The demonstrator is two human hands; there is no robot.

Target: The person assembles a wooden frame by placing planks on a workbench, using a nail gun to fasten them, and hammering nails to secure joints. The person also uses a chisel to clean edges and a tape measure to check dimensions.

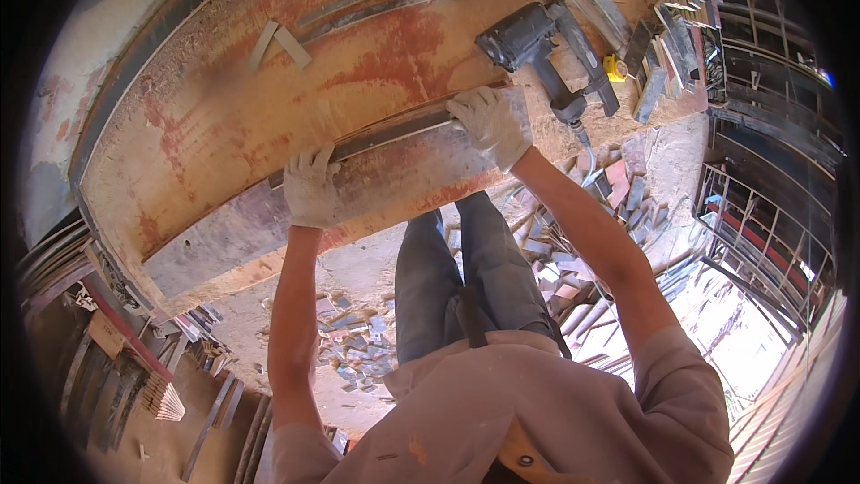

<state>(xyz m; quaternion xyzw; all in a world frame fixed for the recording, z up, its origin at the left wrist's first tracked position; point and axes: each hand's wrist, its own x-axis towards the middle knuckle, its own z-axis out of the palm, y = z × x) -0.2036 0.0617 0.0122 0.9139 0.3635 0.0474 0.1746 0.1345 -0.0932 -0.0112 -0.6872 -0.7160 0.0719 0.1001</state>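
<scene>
- Looking down from the head camera, I saw the workbench (206, 116), a wide plywood top stained red and dusted with sawdust, filling most of the upper picture.
- A long board (394, 181) lay along the near edge of that bench, grey-brown and worn, running from lower left up to the right.
- A narrow dark strip (394, 130) sat on the bench just behind the board, touching its far edge.
- A dark power tool (537, 49) rested on the bench at the upper right, near the board's right end, its cable trailing off the edge.
- Wood offcuts (358, 345) lay scattered on the floor below, between my forearms and beside my legs.
- My right hand (491, 124), in a white work glove, was curled over the board's right end, gripping its far edge.
- My left hand (310, 186), gloved the same, was closed over the board further left, fingers hooked across the top edge.
- A small pale angled scrap (279, 40) lay well apart near the bench's far side.
</scene>
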